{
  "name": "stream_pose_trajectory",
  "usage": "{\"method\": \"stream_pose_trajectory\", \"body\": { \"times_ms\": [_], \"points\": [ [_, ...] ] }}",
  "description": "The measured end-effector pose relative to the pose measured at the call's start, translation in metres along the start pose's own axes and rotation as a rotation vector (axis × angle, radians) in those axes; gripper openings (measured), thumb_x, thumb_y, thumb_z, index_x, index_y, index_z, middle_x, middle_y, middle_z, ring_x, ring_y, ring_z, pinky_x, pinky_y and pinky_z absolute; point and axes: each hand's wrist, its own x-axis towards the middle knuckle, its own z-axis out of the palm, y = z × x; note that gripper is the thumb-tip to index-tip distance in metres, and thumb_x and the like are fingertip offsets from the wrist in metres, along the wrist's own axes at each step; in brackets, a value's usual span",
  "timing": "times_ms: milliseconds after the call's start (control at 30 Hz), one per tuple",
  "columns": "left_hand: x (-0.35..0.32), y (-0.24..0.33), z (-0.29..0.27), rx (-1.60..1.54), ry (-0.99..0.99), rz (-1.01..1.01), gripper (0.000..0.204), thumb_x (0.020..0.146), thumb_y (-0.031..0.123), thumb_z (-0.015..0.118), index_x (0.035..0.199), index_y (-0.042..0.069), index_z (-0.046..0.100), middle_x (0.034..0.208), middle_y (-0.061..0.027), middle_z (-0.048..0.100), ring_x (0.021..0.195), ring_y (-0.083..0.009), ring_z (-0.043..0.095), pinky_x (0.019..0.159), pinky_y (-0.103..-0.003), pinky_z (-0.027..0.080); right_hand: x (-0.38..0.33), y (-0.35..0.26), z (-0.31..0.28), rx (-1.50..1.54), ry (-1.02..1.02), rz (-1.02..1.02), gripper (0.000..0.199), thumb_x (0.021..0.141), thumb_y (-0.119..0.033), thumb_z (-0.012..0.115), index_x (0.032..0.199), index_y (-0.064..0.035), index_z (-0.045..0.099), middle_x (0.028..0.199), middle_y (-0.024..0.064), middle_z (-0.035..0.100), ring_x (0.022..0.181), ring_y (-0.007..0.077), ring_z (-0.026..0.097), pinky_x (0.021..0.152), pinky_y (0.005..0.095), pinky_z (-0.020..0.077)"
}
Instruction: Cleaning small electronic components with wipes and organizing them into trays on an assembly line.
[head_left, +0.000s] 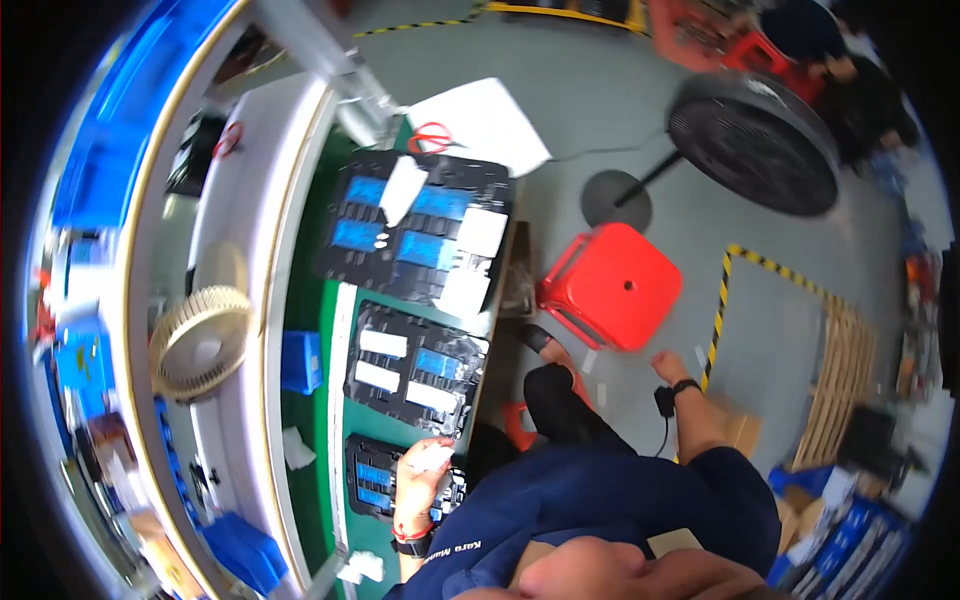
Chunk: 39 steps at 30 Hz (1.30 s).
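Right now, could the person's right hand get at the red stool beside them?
Probably yes. The right hand hangs out to the side, off the bench, just below the red stool, with only bare grey floor between them. The left hand rests on a black tray on the bench.

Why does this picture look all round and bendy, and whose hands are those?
The picture comes from a small wide-lens camera on a person's head, looking down; that lens bends straight lines near the edges. There is no machine here, just one person working with bare hands. The left hand rests on a black tray with blue parts at the edge of a green workbench; I cannot tell whether it grips anything. Two more black trays lie further along, with white sheets on them, and red-handled scissors. The right hand hangs free beside a red stool and holds nothing. A pale desk fan sits nearby.
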Motion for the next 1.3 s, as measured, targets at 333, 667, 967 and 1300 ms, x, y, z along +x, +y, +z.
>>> {"method": "stream_pose_trajectory", "body": {
  "times_ms": [333, 667, 967, 1300],
  "points": [
    [-0.007, 0.0, -0.043, 0.321, -0.224, 0.15, 0.021, 0.089, 0.017, 0.058, 0.103, 0.002, 0.062, 0.072, 0.0019, 0.054, 0.064, -0.0051, 0.046, 0.058, -0.019, 0.036, -0.223, 0.071, 0.069, 0.24, 0.008, 0.203, 0.021, 0.079, -0.024, 0.059, 0.081, -0.0037, 0.064, 0.071, 0.0085, 0.065, 0.063, 0.0202, 0.063, 0.059, 0.0346, 0.0489],
    [-0.047, -0.029, -0.048, 0.267, -0.423, 0.271, 0.021, 0.088, 0.012, 0.058, 0.103, -0.002, 0.062, 0.091, -0.0055, 0.06, 0.068, -0.0099, 0.052, 0.063, -0.022, 0.042, -0.472, 0.103, 0.153, 0.296, -0.388, 1.039, 0.031, 0.08, -0.034, 0.053, 0.079, -0.0077, 0.069, 0.071, 0.011, 0.066, 0.071, 0.0272, 0.065, 0.061, 0.036, 0.05],
    [-0.042, -0.056, 0.033, 0.447, -0.418, 0.299, 0.012, 0.085, 0.005, 0.06, 0.096, 0.002, 0.062, 0.076, 0.0048, 0.055, 0.069, -0.0041, 0.046, 0.064, -0.019, 0.038, -0.37, 0.102, -0.003, 0.225, 0.225, 0.569, 0.028, 0.076, -0.027, 0.058, 0.081, -0.0002, 0.064, 0.084, 0.0219, 0.063, 0.081, 0.0379, 0.06, 0.071, 0.0442, 0.047],
    [0.028, -0.176, 0.235, 0.655, -0.276, 0.1, 0.02, 0.081, 0.009, 0.06, 0.098, -0.001, 0.061, 0.082, -0.0069, 0.065, 0.076, -0.0102, 0.058, 0.067, -0.027, 0.046, -0.208, 0.314, -0.093, 0.738, 0.231, 0.507, 0.021, 0.079, -0.021, 0.061, 0.086, -0.0025, 0.065, 0.083, 0.0126, 0.066, 0.078, 0.0245, 0.062, 0.073, 0.034, 0.048]
  ]
}}
